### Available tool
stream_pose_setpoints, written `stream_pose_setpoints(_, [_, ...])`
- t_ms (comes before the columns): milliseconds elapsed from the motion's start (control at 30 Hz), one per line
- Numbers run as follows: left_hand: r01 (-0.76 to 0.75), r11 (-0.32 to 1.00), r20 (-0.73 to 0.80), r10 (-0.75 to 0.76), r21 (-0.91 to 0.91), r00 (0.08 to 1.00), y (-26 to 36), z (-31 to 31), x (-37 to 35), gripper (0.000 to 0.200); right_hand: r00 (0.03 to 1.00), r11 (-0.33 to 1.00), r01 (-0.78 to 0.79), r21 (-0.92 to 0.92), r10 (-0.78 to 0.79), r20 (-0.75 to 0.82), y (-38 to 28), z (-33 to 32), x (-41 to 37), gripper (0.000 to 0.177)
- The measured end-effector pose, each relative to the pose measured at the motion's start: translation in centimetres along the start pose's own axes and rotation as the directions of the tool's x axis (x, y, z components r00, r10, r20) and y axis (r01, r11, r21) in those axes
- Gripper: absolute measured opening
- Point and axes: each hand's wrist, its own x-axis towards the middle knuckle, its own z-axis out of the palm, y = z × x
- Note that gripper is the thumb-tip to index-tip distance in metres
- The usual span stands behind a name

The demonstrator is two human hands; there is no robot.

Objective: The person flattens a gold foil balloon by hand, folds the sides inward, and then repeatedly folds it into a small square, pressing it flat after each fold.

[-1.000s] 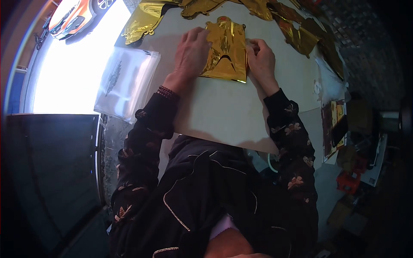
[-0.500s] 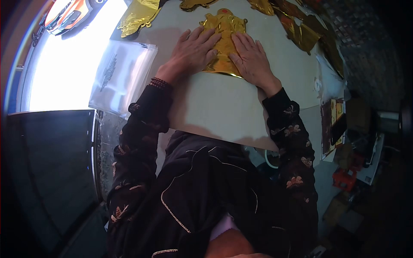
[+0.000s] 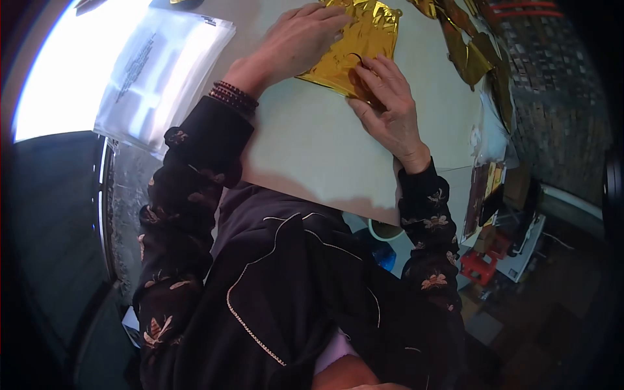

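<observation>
The shiny, crinkled gold foil piece (image 3: 369, 39) lies on the pale tabletop (image 3: 312, 136) beneath both hands' fingers, darker by its near corner. The left hand (image 3: 296, 45) lies open, fingers nearly straight; the right hand's (image 3: 392, 107) loosely bent, parted fingers touch that corner.

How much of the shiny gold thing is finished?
It's already laid out on the table. The left hand and right hand are at the gold foil now. Its top is crinkly, so smoothing may remain. The clear plastic bags lie untouched.
</observation>
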Motion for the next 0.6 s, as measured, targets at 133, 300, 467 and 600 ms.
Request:
stream_pose_setpoints(133, [0.139,0.948,-0.35,-0.238,-0.286,0.906,0.3,1.1,-2.0,0.036,0.991,0.991,-0.093,0.093,0.101,-0.084,-0.5,0.3,-0.1,0.054])
stream_pose_setpoints(300, [0.23,0.938,-0.232,-0.291,-0.26,0.928,1.9,0.1,-8.4,0.034,0.949,0.971,-0.231,-0.066,0.21,-0.236,-2.6,-0.7,-1.5,0.041])
stream_pose_setpoints(467, [0.221,0.972,-0.297,-0.234,-0.078,0.926,2.6,1.1,-8.8,0.035,0.879,0.9,-0.436,0.021,0.431,-0.204,-2.1,-0.7,-3.3,0.026])
stream_pose_setpoints(600, [0.253,0.961,-0.244,-0.273,-0.113,0.93,2.5,1.3,-8.3,0.033,0.845,0.868,-0.477,0.139,0.496,-0.198,-2.0,-0.3,-3.2,0.021])
